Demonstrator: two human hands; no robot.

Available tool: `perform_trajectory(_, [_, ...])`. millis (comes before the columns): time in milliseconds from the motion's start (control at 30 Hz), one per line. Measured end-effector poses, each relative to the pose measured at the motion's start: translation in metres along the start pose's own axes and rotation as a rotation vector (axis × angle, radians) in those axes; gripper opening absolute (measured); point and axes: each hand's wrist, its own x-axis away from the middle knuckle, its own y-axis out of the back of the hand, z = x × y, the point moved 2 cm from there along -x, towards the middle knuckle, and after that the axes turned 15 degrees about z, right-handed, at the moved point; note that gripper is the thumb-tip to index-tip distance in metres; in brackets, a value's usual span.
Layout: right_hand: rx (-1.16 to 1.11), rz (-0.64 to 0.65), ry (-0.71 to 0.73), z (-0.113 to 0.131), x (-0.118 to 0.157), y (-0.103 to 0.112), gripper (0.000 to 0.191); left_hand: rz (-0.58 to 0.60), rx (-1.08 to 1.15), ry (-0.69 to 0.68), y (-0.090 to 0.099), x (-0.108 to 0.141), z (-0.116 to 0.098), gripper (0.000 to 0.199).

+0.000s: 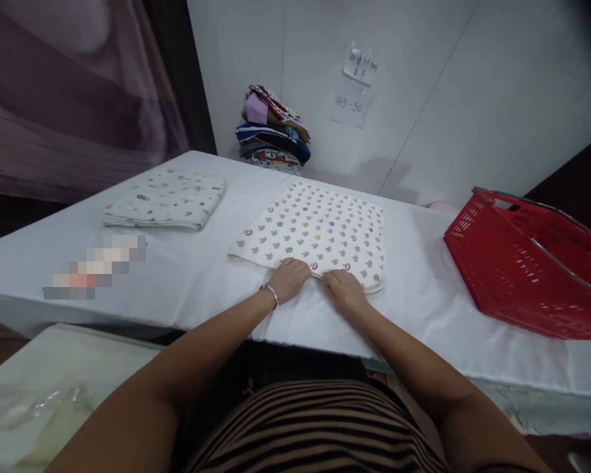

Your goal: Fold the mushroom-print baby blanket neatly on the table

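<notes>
A folded white cloth (320, 226) with grey and coloured mushroom-like prints lies flat on the white-covered table. My left hand (291, 279), with a bracelet at its wrist, is closed on the cloth's near edge, around the middle. Just to its right, my right hand (345, 292) is closed on the same edge. The thumbs and the undersides of both hands are hidden. Farther left on the table lies a second folded white cloth (170, 199) with small scattered prints, touched by neither hand.
A red plastic basket (536, 269) with metal handles stands at the right of the table (192, 276). Folded fabrics (274, 131) are stacked beyond the far edge, by the wall. A blurred-out item (96, 266) lies at the left. Below it, plastic wrapping (54, 407) rests on a lower surface.
</notes>
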Motion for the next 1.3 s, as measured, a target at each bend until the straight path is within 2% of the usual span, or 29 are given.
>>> perform_trajectory(300, [0.039, 0.117, 0.03, -0.006, -0.006, -0.009, 0.022, 0.084, -0.015, 0.013, -0.008, -0.003, 0.0, 0.021])
perform_trajectory(533, [0.03, -0.001, 0.017, 0.006, -0.016, -0.01, 0.026, 0.068, 0.002, 0.037, -0.009, -0.005, -0.001, 0.025])
perform_trajectory(700, [0.017, -0.006, -0.004, 0.009, -0.024, -0.017, 0.023, 0.083, 0.016, 0.038, -0.007, -0.001, -0.002, 0.025])
perform_trajectory(867, [-0.031, -0.02, -0.004, 0.006, -0.024, -0.022, 0.025, 0.081, 0.052, 0.108, -0.004, 0.007, 0.002, 0.014])
perform_trajectory(1000, [-0.066, -0.018, -0.007, 0.006, -0.024, -0.022, 0.025, 0.104, 0.014, 0.171, 0.001, 0.012, 0.014, 0.017])
perform_trajectory(1233, [-0.048, 0.03, -0.045, 0.008, -0.024, -0.015, 0.025, 0.107, 0.086, 0.311, 0.011, 0.028, 0.057, 0.025])
perform_trajectory(1300, [-0.039, 0.04, -0.046, 0.008, -0.024, -0.015, 0.024, 0.105, 0.115, 0.325, 0.013, 0.035, 0.063, 0.028])
